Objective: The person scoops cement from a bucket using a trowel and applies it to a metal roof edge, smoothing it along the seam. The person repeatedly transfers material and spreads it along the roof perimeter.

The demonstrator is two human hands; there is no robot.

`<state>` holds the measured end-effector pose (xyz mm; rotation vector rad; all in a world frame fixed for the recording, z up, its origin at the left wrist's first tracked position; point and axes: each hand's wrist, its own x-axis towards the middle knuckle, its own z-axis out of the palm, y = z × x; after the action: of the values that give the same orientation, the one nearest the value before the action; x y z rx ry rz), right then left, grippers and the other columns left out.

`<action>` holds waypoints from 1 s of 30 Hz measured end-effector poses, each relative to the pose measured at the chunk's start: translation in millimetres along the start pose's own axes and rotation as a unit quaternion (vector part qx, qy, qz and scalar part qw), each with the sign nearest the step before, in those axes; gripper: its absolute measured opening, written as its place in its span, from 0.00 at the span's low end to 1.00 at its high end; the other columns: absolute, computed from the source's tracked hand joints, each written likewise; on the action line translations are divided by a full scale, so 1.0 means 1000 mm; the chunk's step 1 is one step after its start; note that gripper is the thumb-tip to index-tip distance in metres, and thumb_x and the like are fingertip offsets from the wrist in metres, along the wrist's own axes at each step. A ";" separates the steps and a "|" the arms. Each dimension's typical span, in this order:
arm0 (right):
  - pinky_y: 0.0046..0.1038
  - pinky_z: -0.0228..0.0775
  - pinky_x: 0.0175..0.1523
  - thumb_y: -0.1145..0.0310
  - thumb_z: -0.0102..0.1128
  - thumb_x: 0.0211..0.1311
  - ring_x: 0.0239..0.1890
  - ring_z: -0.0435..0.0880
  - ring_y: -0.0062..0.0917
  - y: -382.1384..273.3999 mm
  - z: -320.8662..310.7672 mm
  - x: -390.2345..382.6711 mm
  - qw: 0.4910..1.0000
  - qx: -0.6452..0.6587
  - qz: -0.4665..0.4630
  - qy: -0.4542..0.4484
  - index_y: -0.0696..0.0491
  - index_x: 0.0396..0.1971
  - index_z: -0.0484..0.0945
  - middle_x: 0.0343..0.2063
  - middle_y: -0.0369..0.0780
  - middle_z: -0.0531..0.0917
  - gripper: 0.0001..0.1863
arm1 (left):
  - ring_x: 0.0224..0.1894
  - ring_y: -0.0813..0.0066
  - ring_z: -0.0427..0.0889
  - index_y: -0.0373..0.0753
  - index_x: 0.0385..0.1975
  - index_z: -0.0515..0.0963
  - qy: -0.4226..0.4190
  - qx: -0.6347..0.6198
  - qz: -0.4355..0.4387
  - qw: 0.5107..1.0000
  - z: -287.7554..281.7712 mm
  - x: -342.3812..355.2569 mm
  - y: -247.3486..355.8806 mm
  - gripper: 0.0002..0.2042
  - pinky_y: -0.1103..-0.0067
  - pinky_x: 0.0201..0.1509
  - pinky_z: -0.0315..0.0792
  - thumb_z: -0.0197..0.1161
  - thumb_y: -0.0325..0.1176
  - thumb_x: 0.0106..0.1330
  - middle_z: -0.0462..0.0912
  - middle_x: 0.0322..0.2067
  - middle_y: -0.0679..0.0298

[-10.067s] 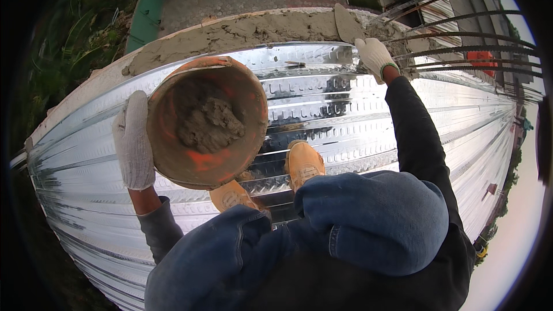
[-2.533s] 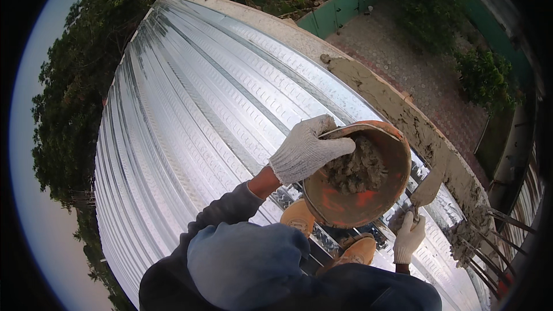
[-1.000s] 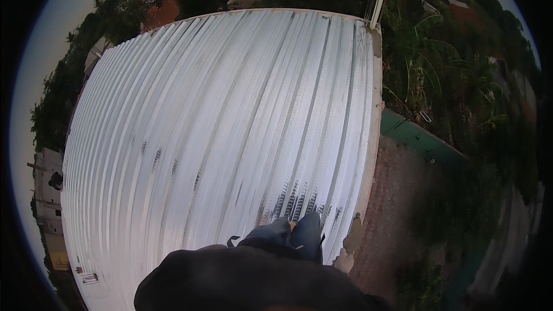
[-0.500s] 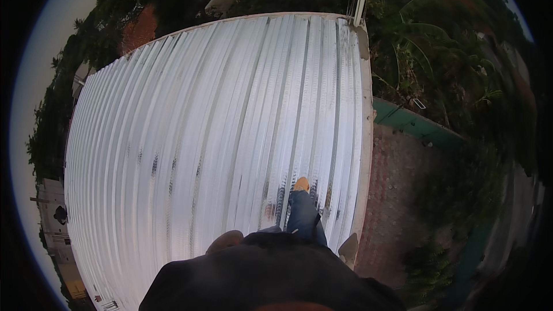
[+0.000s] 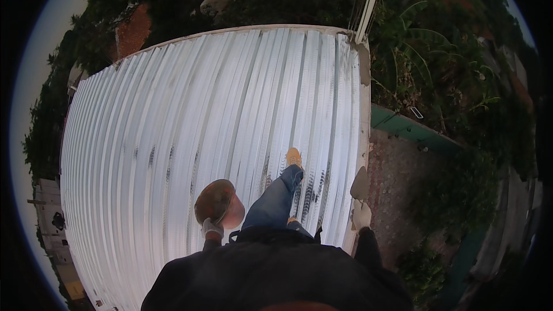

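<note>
My gloved left hand [image 5: 212, 228] is closed at the rim of a reddish bucket [image 5: 233, 212], which hangs tilted at my left side with its dark mouth facing up and forward. What lies inside the bucket is too dark to tell. On the right, my gloved right hand [image 5: 362, 215] grips a trowel [image 5: 359, 183]; its grey pointed blade sticks out ahead, over the roof's right edge. The trowel's handle is hidden in the glove. Both hands are held low, well apart, on either side of my legs.
I am on a ribbed silver metal roof [image 5: 230, 109], a tan shoe [image 5: 294, 156] stretched forward. A pale ledge [image 5: 364, 103] borders the drop on the right. Below lie a paved yard [image 5: 397, 190] and a green wall [image 5: 412, 126]. A white pole [image 5: 368, 6] rises at the far right corner.
Both hands have come into sight, and the bucket and trowel show far more fully. My leg reaches farther forward, and the roof's far edge sits lower in view.
</note>
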<state>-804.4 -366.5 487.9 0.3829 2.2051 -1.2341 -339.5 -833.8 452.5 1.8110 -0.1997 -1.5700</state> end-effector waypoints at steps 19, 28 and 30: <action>0.45 0.84 0.40 0.62 0.63 0.64 0.30 0.92 0.39 -0.288 0.100 0.259 0.952 -0.285 0.111 -0.001 0.64 0.30 0.82 0.24 0.51 0.86 0.16 | 0.60 0.56 0.88 0.32 0.67 0.81 0.189 0.269 0.081 0.941 0.540 0.040 0.046 0.29 0.59 0.58 0.86 0.67 0.40 0.69 0.86 0.62 0.51; 0.46 0.82 0.45 0.56 0.66 0.63 0.34 0.92 0.43 -0.482 0.174 0.571 0.896 -0.435 -0.049 -0.073 0.60 0.35 0.83 0.26 0.51 0.85 0.19 | 0.61 0.53 0.87 0.34 0.72 0.77 0.232 0.082 0.045 0.968 0.760 0.077 0.068 0.33 0.52 0.52 0.86 0.68 0.40 0.67 0.84 0.66 0.51; 0.45 0.83 0.42 0.59 0.65 0.64 0.33 0.92 0.42 -0.562 0.182 0.656 0.928 -0.362 -0.079 -0.043 0.61 0.35 0.82 0.27 0.51 0.86 0.17 | 0.62 0.53 0.87 0.35 0.71 0.77 0.165 0.050 0.029 0.985 0.792 0.059 0.062 0.32 0.52 0.54 0.85 0.68 0.42 0.68 0.84 0.66 0.52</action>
<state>-1545.2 -838.9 396.9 -0.1493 2.4524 -0.4192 -1026.6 -1237.6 443.4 2.0938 -0.1757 -1.2169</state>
